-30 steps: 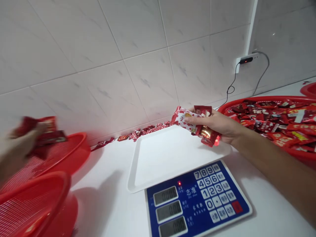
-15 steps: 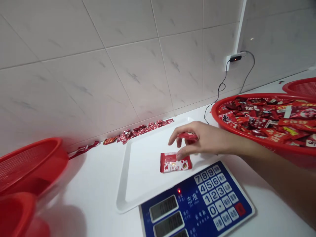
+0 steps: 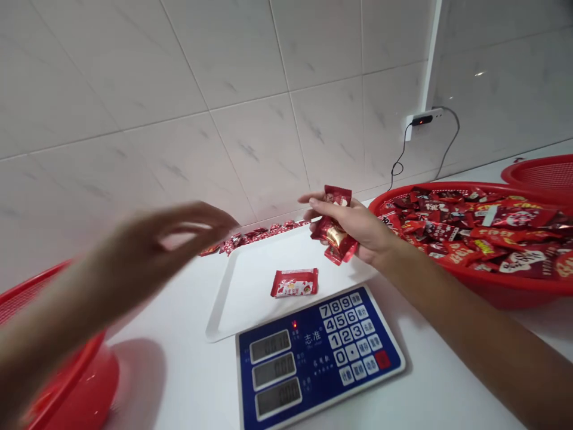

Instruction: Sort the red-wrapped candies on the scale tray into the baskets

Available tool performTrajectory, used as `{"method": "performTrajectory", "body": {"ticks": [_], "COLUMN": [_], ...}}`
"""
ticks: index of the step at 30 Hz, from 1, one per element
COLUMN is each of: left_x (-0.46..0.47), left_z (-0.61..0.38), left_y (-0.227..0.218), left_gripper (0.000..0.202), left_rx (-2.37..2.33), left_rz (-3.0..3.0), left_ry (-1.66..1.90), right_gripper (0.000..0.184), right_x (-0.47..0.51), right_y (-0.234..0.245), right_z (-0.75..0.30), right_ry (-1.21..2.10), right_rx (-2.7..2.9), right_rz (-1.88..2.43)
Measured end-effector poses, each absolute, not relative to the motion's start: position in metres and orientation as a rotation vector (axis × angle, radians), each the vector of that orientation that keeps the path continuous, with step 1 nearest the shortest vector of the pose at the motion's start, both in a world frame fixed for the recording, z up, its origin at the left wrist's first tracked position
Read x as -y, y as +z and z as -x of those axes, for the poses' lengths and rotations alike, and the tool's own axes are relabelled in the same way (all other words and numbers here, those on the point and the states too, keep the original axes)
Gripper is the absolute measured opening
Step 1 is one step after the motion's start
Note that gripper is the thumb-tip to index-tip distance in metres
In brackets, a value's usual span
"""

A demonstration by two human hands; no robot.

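Note:
My right hand (image 3: 353, 224) is closed around several red-wrapped candies (image 3: 338, 236), held above the right part of the white scale tray (image 3: 246, 298). One red-and-white candy packet (image 3: 295, 282) lies flat on that tray, apart from both hands. My left hand (image 3: 192, 230) is in the air over the tray's left side, smeared by motion. Its thumb and fingertips look close together, but I cannot tell whether anything is between them. In front of the tray sits the scale's blue panel (image 3: 313, 370), with number keys and three displays.
A red basket (image 3: 483, 286) full of wrapped candies stands at the right, another red basket (image 3: 537, 170) behind it. Red baskets (image 3: 96, 382) stand at the left, partly behind my left arm. A row of small candies (image 3: 255, 237) lies along the tiled wall. A cable (image 3: 396, 170) hangs from a socket.
My left hand has come into view from the left. My right hand has lifted away from the packet on the tray and turned, showing the candies in it. The view has shifted slightly.

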State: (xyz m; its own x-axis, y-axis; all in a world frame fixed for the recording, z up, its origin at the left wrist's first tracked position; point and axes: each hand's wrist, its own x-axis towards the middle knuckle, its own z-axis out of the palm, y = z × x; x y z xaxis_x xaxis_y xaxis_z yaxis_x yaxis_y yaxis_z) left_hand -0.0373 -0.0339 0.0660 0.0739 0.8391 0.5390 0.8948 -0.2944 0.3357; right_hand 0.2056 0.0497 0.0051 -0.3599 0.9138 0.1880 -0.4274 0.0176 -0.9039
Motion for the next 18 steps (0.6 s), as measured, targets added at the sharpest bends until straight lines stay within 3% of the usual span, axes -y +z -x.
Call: {"method": "performTrajectory", "body": {"ticks": [3, 6, 10, 15, 18], "left_x": [0.024, 0.014, 0.012, 0.031, 0.043], "left_z": [0.001, -0.009, -0.012, -0.046, -0.064], "left_y": [0.034, 0.010, 0.009, 0.027, 0.028], "left_gripper": [0.024, 0.029, 0.033, 0.046, 0.052], "left_rx": [1.710, 1.762, 1.795, 1.728, 1.561], "left_rz": [2.778, 2.896, 2.792, 2.707, 2.453], "left_ry": [-0.459, -0.330, -0.536, -1.123, -1.065], "right_gripper": [0.006, 0.009, 0.012, 0.010, 0.012], "right_x": [-0.053, -0.059, -0.058, -0.040, -0.032], "right_y": [0.008, 0.012, 0.014, 0.014, 0.010], "right_z": [-0.207, -0.215, -0.218, -0.203, -0.193], "right_ry": [1.689, 1.690, 1.611, 1.602, 1.643], "right_rx": [0.850, 0.688, 0.696, 0.688, 0.742], "right_rz": [0.564, 0.526, 0.528, 0.506, 0.513]}}
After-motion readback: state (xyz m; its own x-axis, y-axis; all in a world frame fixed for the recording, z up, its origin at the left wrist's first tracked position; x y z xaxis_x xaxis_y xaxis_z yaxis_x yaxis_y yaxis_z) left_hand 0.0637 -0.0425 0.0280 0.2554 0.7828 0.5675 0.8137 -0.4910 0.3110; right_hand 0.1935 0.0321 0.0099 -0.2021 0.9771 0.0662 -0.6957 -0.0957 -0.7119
